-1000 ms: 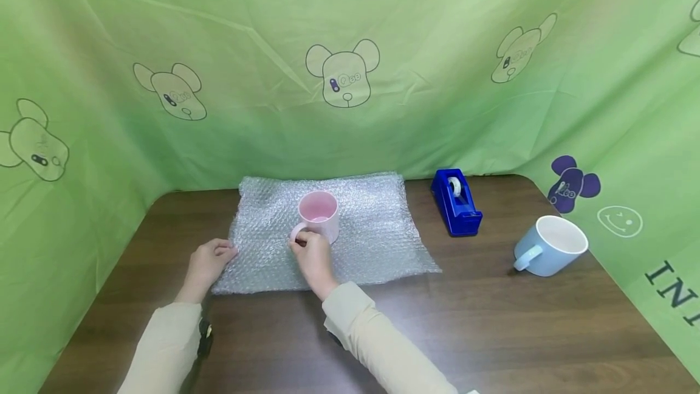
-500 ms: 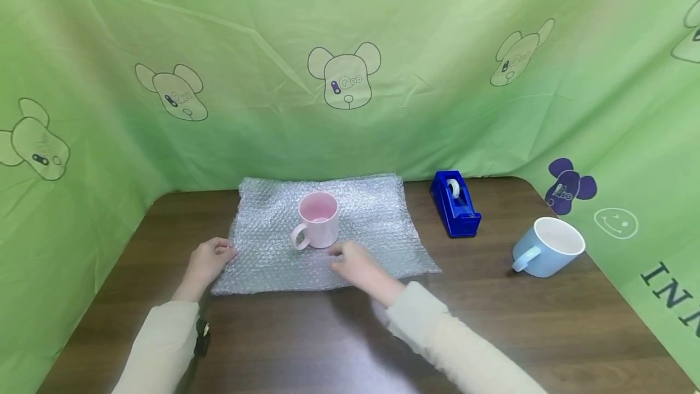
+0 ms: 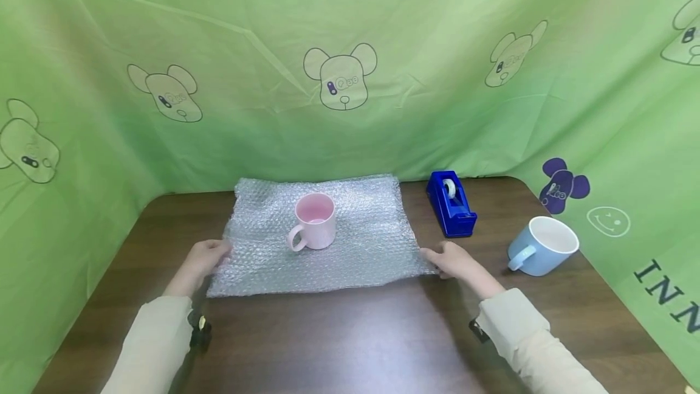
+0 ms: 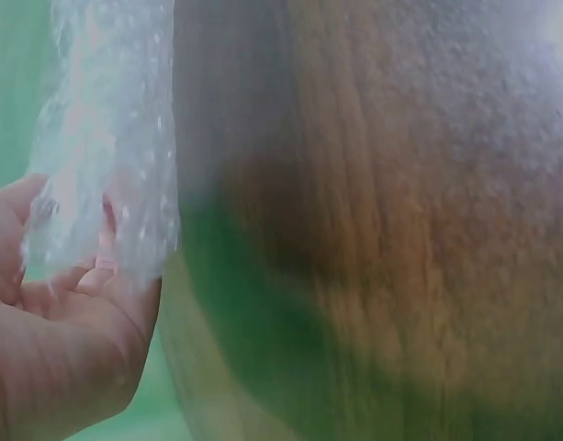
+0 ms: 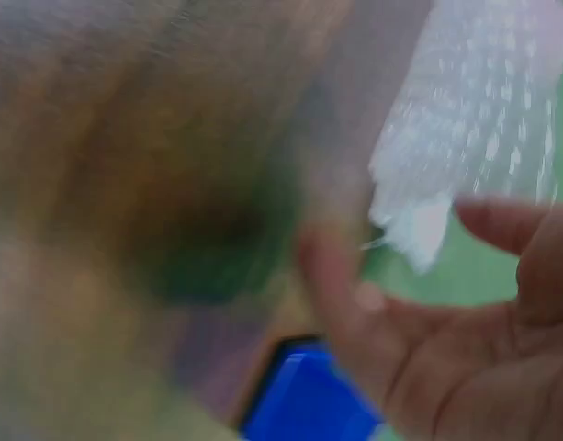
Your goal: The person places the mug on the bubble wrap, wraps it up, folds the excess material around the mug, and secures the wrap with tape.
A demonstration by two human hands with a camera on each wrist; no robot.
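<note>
A pink mug (image 3: 315, 222) stands upright on a sheet of bubble wrap (image 3: 361, 242), its handle toward the front left. At the sheet's left edge, my left hand (image 3: 198, 263) holds the wrap between thumb and curled fingers. The left wrist view shows the wrap's edge (image 4: 106, 119) passing in front of part of that hand. Over by the sheet's front right corner is my right hand (image 3: 459, 265). In the right wrist view its thumb and fingers (image 5: 332, 285) are spread apart, with the wrap's corner (image 5: 423, 230) close to the thumb tip.
A blue tape dispenser (image 3: 454, 205) stands at the back right of the wooden table (image 3: 339, 345). Farther right, a light blue mug (image 3: 541, 247) sits tilted near the table's edge. Green printed cloth (image 3: 246, 96) hangs behind and at both sides.
My right hand has let go of the pink mug's handle and moved right to the wrap's front right corner. The left hand has stayed at the left edge. The mug keeps its place.
</note>
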